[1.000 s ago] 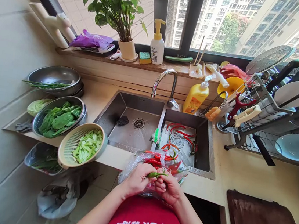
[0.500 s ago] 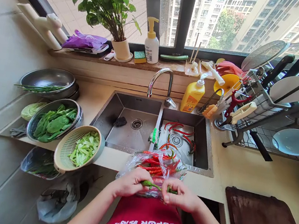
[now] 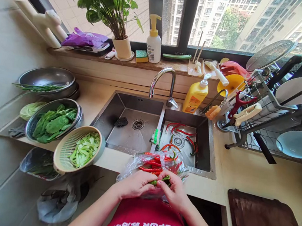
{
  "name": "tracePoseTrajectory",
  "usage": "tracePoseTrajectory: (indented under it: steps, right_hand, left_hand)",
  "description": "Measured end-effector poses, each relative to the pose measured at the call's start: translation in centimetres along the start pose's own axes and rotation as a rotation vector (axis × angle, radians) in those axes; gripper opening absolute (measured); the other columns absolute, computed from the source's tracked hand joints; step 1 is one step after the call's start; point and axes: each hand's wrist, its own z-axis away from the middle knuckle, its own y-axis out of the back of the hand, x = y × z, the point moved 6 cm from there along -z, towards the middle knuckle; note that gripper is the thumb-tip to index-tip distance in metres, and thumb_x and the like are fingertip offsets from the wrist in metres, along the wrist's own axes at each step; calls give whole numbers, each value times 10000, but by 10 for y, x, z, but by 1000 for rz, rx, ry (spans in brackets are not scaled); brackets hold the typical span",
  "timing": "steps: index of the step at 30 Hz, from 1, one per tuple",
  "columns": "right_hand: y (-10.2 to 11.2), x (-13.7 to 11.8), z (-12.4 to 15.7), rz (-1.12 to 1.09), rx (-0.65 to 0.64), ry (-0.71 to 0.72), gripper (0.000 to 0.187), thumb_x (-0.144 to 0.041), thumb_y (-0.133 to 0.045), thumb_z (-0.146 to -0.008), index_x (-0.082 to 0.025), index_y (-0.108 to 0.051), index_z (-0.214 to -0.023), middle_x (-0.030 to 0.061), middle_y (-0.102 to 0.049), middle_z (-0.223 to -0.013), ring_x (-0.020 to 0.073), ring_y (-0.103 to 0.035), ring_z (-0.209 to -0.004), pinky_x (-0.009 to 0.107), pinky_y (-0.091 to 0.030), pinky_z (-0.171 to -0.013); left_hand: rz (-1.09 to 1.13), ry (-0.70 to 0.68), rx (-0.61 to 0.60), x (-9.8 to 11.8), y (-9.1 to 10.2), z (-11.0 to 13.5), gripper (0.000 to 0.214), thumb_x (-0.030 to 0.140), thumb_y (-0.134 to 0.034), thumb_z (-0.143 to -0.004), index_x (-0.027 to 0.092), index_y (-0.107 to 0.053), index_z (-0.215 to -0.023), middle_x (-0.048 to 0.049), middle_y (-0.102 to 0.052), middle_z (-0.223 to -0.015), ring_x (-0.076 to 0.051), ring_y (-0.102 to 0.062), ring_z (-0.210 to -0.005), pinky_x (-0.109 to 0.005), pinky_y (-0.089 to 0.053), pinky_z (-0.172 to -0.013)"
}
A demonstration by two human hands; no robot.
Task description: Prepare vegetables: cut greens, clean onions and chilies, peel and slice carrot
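My left hand (image 3: 133, 185) is closed around a green chili pepper (image 3: 154, 182), most of it hidden by the fingers. My right hand (image 3: 175, 192) pinches at the pepper's stem end, and some green stems (image 3: 167, 179) show between its fingers. Both hands meet over a clear plastic bag (image 3: 128, 169) at the counter's front edge. Red chili peppers (image 3: 150, 170) fill that bag. Several more red chilies (image 3: 186, 133) lie wet in the right sink basin (image 3: 204, 131).
Left of the sink stand a colander (image 3: 59, 152) of cut green pieces, a bowl of leafy greens (image 3: 53, 125) and a pan (image 3: 46, 74). A faucet (image 3: 173, 82) rises behind the basins. A dish rack (image 3: 248, 138) and a dark cutting board (image 3: 262, 222) are on the right.
My right hand has moved in against the left, its fingers now on the pepper's stem end. The bag and the chilies in the basin look the same.
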Motion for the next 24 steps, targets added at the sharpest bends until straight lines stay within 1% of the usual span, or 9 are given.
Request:
tracePoseTrajectory:
  steps: [2, 5, 8, 11, 13, 15, 18, 21, 24]
  right_hand:
    - [-6, 9, 5, -193, -59, -102, 216, -358, -587, -778, -167, -524, -701, -19, -512, -642, 85, -423, -578, 206, -343, -537]
    - [-15, 24, 13, -667, -156, -326, 275, -408, -620, -741, -182, -468, -704, -53, -443, -580, 43, -299, -438, 174, -203, -400]
    - [-2, 28, 11, -830, -60, -330, 260, -377, -654, -719, -187, -478, -747, -27, -515, -661, 46, -367, -469, 170, -223, -416]
    - [17, 24, 5, -602, 70, -238, 229, -383, -625, -749, -184, -531, -809, -6, -571, -670, 76, -434, -526, 194, -302, -477]
    - [22, 20, 2, -405, 99, -212, 242, -409, -603, -759, -178, -554, -815, -16, -559, -624, 89, -443, -532, 208, -329, -498]
    - [23, 18, 0, -237, 110, -191, 248, -420, -576, -772, -174, -574, -803, -16, -556, -627, 103, -469, -555, 225, -364, -524]
    - [23, 19, -1, -1, 140, -116, 243, -386, -504, -819, -175, -618, -857, 30, -632, -770, 149, -560, -697, 276, -437, -659]
    - [23, 27, -1, 327, 159, -55, 268, -277, -449, -840, -186, -624, -1021, 84, -653, -1000, 204, -581, -925, 331, -421, -832]
    - [27, 40, 1, 644, 159, -164, 333, -175, -434, -816, -200, -598, -1104, 106, -651, -1032, 218, -594, -932, 326, -426, -802]
  left_hand:
    - [-56, -42, -37, -2, -3, 3, 160, 257, -442, -847, 186, -584, -831, -1, -604, -796, -132, -514, -754, -226, -378, -733]
    - [-59, -43, -34, -6, 1, 8, 141, 250, -455, -836, 189, -582, -832, 3, -599, -775, -130, -513, -736, -227, -382, -722]
    - [-33, 94, 176, -17, 23, 2, 177, 239, -434, -835, 197, -561, -951, -17, -616, -879, -148, -538, -792, -248, -409, -741]
    - [-185, 321, 321, -38, 35, -16, 261, 178, -514, -766, 188, -564, -1022, -68, -621, -992, -197, -559, -890, -306, -413, -807]
    - [-379, 502, 295, -55, 32, -31, 251, 120, -529, -726, 149, -600, -964, -129, -613, -1012, -247, -559, -936, -351, -409, -819]
    - [-541, 606, 244, -67, 25, -41, 223, 86, -489, -731, 109, -613, -915, -178, -607, -997, -278, -557, -949, -375, -410, -807]
    - [-634, 576, 210, -69, 19, -42, 216, 96, -469, -744, 98, -604, -914, -183, -613, -972, -279, -557, -942, -370, -412, -793]
    - [-578, 495, 220, -60, 25, -22, 166, 159, -522, -730, 157, -596, -877, -116, -623, -936, -241, -564, -891, -330, -413, -765]
    - [-382, 394, 227, -45, 40, 4, 122, 224, -527, -747, 201, -587, -851, -48, -623, -867, -193, -556, -812, -290, -414, -736]
